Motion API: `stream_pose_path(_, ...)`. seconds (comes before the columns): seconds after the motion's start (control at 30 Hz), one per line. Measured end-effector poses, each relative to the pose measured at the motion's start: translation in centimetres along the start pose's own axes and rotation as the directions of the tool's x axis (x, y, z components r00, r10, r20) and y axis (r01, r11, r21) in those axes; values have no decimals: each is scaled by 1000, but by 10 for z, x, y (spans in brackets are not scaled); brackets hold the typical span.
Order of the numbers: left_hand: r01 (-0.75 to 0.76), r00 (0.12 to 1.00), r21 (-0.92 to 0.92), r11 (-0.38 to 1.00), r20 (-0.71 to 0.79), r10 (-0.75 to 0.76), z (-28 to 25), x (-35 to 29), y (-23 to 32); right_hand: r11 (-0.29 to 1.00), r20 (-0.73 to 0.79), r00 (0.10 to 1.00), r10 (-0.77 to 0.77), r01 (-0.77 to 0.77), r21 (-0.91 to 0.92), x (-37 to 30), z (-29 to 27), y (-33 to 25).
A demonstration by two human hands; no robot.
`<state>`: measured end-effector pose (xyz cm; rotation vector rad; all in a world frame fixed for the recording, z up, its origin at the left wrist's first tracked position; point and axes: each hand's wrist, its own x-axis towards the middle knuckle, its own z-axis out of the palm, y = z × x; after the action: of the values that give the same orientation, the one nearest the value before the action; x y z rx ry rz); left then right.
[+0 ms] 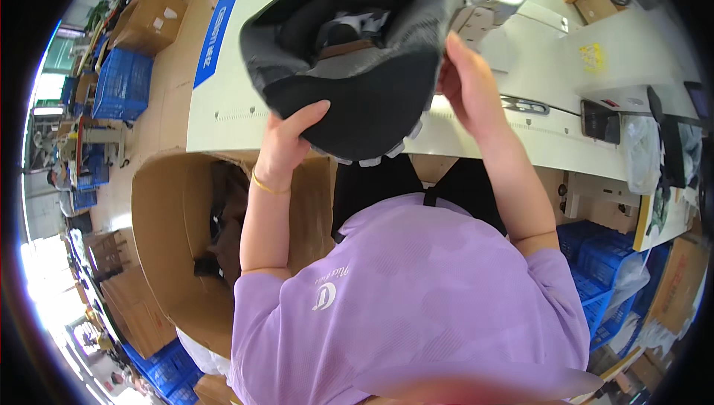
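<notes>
Black cap [353, 70] held over counter [227, 96], opening toward the wearer. Likely light; crown [277, 44] soft, brim [368, 111] stiffer. Brim edge seems the surest hold. Left grip [286, 145] pinches brim, thumb on its near face. Right grip [467, 85] at cap's right edge; cannot tell whether pinching. Sewing machine head [485, 0] crowds that side. Open carton [167, 219] lower left.

Includes, off to the left, a blue crate [123, 84] on the pale floor [169, 100], next to a brown carton [151, 20]; to the right, a dark flat device [600, 121] near a clear plastic bag [641, 156], with stacked blue crates [593, 247] below and brown cardboard [679, 282] beside them
</notes>
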<state>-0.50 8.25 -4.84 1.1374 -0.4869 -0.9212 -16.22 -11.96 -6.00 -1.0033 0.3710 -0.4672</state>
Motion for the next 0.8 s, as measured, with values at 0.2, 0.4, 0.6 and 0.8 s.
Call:
stream_pose_path(0.2,-254,966,160,954,-8,258,45,-1,0,965,-45,973,-224,215,-150,-47,22,-6)
stream_pose_path(0.4,-401,912,307,863,48,406,61,17,25,987,36,986,-160,159,26,-36,20,-24)
stream_pose_path(0.6,-250,967,10,968,-45,250,74,13,34,975,-41,975,-218,216,-47,-40,26,-32)
stream_pose_path(0.8,-245,969,57,968,-6,245,86,38,37,972,-83,970,-230,232,23,-20,12,-38)
